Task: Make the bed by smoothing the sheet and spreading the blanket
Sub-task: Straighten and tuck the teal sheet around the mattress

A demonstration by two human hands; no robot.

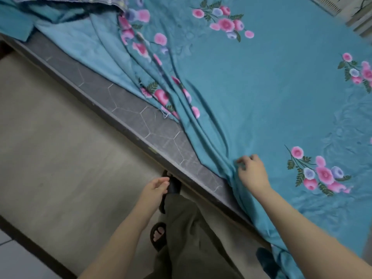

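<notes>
Head view looks down along the bed's near edge; teal flowered sheet (pixel 261 87) covers most of the bed, flat on the far side, gathered into long folds that run along the near edge and meet at the right hand (pixel 251 171); that hand lies on the sheet just inside the edge, fingers curled, pinching the bunched cloth; left hand (pixel 154 188) hangs off the bed over the floor (pixel 50 127), fingers loose and a little apart, holding nothing; grey quilted mattress (pixel 141 121) is bare in a strip beside the folds, where the sheet is drawn back from the edge; farther up, the sheet's paler underside is turned up; checked blanket (pixel 80 0) is bunched at the top left corner of the frame, on the far end of the bed, well apart from both hands; below, olive trousers (pixel 185 228) and a black sandal (pixel 159 234) stand on the floor beside the bed.
</notes>
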